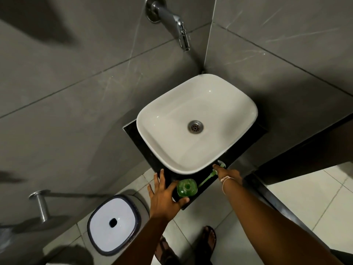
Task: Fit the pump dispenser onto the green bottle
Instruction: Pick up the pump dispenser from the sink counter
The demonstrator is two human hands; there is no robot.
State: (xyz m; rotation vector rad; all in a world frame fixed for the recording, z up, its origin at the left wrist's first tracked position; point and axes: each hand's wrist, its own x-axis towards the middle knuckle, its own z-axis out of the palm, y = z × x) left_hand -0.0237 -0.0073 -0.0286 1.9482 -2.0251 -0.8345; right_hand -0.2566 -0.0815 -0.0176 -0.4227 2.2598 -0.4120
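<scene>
Feet: two sandalled feet (191,247) on the pale tiled floor (324,207), at 6 o'clock.
Bin: a white-lidded bin (114,223) on the floor, at 7 o'clock from the basin.
Left hand (164,196): fingers spread apart, palm over the worktop's front edge, thumb just beside the green bottle, not gripping it.
Green bottle (186,188): upright on the dark worktop (193,202), mouth uncovered, at 6 o'clock from the white basin (196,123).
Right hand (228,174): fingers reach the pump's head; whether they pinch it cannot be told.
Pump (207,179): lies on the worktop at 2 o'clock from the bottle, tube pointing towards it.
Tap (179,25): on the grey wall, at 12 o'clock.
</scene>
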